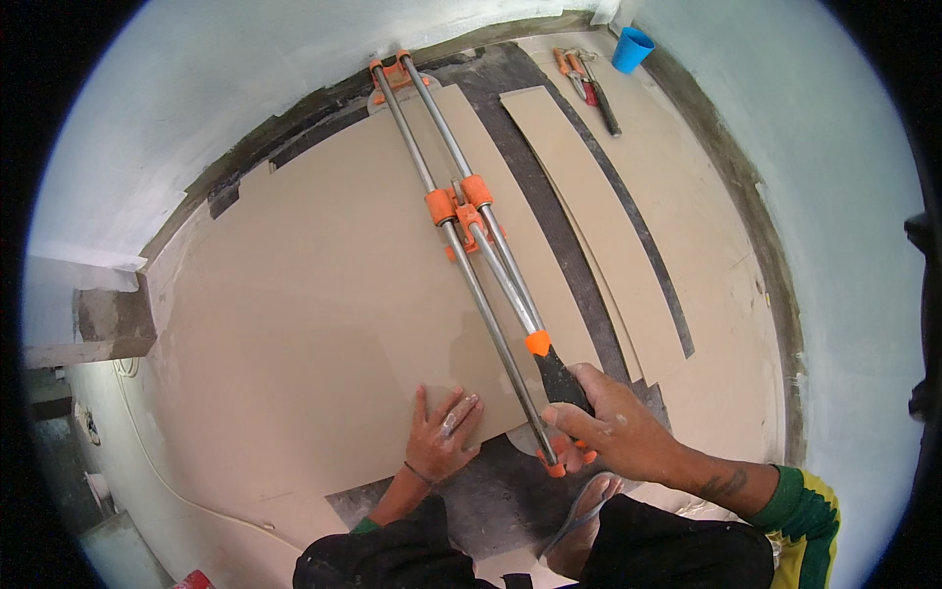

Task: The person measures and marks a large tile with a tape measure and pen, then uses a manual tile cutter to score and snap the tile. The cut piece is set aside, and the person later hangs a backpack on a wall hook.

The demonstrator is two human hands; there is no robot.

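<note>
A manual tile cutter [454,204], with two steel rails and orange carriage and end fittings, lies lengthwise across a large beige tile [324,294]. My right hand [613,432] is closed on the cutter's black lever handle [559,383] at the near end. My left hand [442,437] rests open, fingers spread, on the tile's near edge, left of the rails. Under the tile shows a dark sheet [392,491]. Narrow cut beige strips [589,187] lie to the right of the cutter.
Hand tools [584,88] and a blue cup [633,49] are at the back right. Walls [854,245] curve round the work area. A pale cord [167,491] runs along the floor at left, near a low ledge [98,324]. My sandalled foot [579,520] is just below the cutter.
</note>
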